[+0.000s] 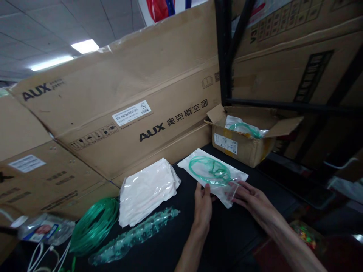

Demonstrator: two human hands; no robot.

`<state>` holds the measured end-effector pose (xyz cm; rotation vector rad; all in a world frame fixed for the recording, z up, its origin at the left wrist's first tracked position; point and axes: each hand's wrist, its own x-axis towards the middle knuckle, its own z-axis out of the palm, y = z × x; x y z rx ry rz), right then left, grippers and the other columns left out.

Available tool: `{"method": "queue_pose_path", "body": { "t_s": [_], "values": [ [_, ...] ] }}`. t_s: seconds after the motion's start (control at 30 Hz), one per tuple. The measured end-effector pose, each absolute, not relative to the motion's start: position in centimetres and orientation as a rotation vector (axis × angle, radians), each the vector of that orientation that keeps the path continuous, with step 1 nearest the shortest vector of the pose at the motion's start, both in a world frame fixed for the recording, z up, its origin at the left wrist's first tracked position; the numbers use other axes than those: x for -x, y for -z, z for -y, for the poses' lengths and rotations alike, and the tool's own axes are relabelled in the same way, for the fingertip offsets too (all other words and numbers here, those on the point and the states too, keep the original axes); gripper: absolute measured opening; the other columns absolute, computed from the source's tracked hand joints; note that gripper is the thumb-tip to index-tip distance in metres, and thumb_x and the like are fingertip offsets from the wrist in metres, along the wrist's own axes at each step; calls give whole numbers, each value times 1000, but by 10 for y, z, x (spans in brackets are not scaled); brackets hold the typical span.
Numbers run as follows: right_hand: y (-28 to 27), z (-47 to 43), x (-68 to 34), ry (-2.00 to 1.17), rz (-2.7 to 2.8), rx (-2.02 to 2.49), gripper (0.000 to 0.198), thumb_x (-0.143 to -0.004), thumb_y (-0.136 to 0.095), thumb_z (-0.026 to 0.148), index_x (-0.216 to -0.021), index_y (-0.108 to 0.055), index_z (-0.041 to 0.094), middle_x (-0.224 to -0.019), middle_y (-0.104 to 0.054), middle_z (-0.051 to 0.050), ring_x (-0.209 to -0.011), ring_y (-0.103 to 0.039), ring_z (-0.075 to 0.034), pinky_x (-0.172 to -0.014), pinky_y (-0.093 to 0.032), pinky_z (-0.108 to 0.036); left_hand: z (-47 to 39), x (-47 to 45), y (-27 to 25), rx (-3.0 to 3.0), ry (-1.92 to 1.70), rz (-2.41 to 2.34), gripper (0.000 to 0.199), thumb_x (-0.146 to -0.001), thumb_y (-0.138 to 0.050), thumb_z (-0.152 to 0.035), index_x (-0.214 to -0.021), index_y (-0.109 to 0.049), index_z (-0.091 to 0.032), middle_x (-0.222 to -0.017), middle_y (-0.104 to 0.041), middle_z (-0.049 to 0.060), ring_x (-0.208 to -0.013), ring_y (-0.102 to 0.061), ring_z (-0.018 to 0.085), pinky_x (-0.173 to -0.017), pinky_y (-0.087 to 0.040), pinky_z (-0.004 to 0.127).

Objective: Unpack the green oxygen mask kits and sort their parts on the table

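A clear-fronted white pouch [195, 160] with coiled green tubing [210, 170] inside is in front of me, tilted above the black table. My left hand [203, 202] pinches its near edge, thumb on top and the other fingers partly hidden. On the right, my right hand [248, 194] grips the pouch's near right corner, where the clear film is bunched. Left of the hands lies a stack of flat white pouches [147, 190]. Nearer to me, a long clear plastic bag [136, 234] of small pale-green parts rests on the table.
An open cardboard box [241, 145] holding similar pouches stands at the back right. A coil of green tubing [95, 224] and a plastic bottle [47, 230] lie at the left. Large cartons [136, 94] wall off the back; a black rack post [224, 56] rises behind the box.
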<state>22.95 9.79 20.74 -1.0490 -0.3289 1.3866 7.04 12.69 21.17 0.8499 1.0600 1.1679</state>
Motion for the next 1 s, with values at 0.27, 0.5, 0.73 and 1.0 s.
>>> {"method": "queue_pose_path", "body": {
  "t_s": [0.27,0.5,0.73,1.0],
  "values": [
    [-202,-97,-220,-1402,350,862,50,-59,-97,23,-104,-75,19,-88,-81,-3,-69,-74,-17,-61,-64,-21,-116,-60,-223,-1286,-1142,-986,53,-97,-61,-54,-139,-61,-22,-126,-74,12,-119,-68,30,-104,-51,41],
    [-213,-96,-206,-1319,335,763,46,-74,-89,43,-113,-75,22,-122,-77,-6,-111,-72,-24,-90,-61,-29,-108,-49,-233,-1397,-1100,-992,52,-95,-64,-54,-136,-65,-21,-126,-74,13,-118,-68,32,-102,-51,41],
    [-222,-88,-194,-1274,262,761,45,-70,-90,36,-110,-74,22,-106,-81,-6,-107,-75,-30,-91,-62,-38,-111,-52,-243,-1048,-1157,-911,60,-94,-63,-60,-137,-64,-18,-133,-70,16,-121,-67,33,-105,-51,46],
    [-208,-83,-193,-1295,187,707,41,-64,-92,28,-99,-73,19,-97,-82,-7,-103,-76,-33,-89,-64,-42,-118,-59,-251,-1025,-1244,-1077,60,-96,-54,-64,-131,-64,-16,-128,-72,16,-109,-73,31,-94,-59,48]
  ]
}}
